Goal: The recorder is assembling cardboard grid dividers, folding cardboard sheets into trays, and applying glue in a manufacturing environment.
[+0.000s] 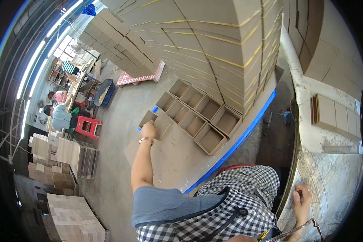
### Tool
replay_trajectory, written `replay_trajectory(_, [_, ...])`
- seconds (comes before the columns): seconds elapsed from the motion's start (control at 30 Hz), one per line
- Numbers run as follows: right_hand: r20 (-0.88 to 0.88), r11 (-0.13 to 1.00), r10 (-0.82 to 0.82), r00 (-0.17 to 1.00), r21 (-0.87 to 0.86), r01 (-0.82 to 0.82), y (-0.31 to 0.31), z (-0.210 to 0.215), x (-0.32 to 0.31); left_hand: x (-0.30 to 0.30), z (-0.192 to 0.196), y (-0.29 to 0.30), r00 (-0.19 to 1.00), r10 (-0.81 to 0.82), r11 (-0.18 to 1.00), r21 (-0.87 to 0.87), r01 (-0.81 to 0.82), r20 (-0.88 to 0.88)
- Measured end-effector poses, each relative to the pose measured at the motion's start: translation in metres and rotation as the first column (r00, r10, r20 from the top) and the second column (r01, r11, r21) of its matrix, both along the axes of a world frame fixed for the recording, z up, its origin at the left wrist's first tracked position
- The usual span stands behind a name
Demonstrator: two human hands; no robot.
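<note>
My left hand (pixel 148 131), with a band at the wrist, reaches forward and is closed on the near rim of an open cardboard box (pixel 147 117). The box stands at the left end of a group of open cardboard boxes (pixel 191 123) set in two rows on a brown board (pixel 177 153). Over at the right, my right hand (pixel 302 197) rests by a worn, stained table top (pixel 322 177). Its fingers are loosely curled with the thumb apart, and nothing shows in them.
Tall stacks of cardboard boxes (pixel 213 44) with yellow strips rise behind the rows. Blue edging (pixel 246 131) borders the board. Flat cardboard pieces (pixel 336 117) lie on the right table. A red stool (pixel 88 127), wooden stacks (pixel 74 155) and seated people (pixel 61 115) are at the far left.
</note>
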State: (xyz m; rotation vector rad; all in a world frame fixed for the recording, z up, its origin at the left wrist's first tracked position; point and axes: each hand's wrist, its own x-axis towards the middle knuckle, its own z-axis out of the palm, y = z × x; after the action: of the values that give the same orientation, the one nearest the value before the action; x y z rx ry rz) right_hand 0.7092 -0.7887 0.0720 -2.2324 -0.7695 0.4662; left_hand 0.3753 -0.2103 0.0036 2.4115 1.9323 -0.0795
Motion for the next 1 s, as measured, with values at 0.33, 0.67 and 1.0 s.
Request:
replay_trajectory(0.33, [0.090, 0.996, -0.092, 0.992, -0.010, 0.094, 0.010, -0.003, -0.013, 0.004, -0.107, 0.053, 0.994, 0.108, 0.994, 0.029, -0.109, 0.020])
replay_trajectory(0.67, [0.275, 0.997, 0.007, 0.962, 0.074, -0.028, -0.009, -0.040, 0.005, 0.001, -0.108, 0.055, 0.998, 0.043, 0.999, 0.027, -0.044, 0.043])
replay_trajectory(1.0, [0.066, 0.990, -0.131, 0.989, 0.065, 0.127, -0.024, -0.034, -0.007, 0.042, -0.122, 0.060, 0.985, 0.174, 0.974, 0.152, -0.169, -0.020])
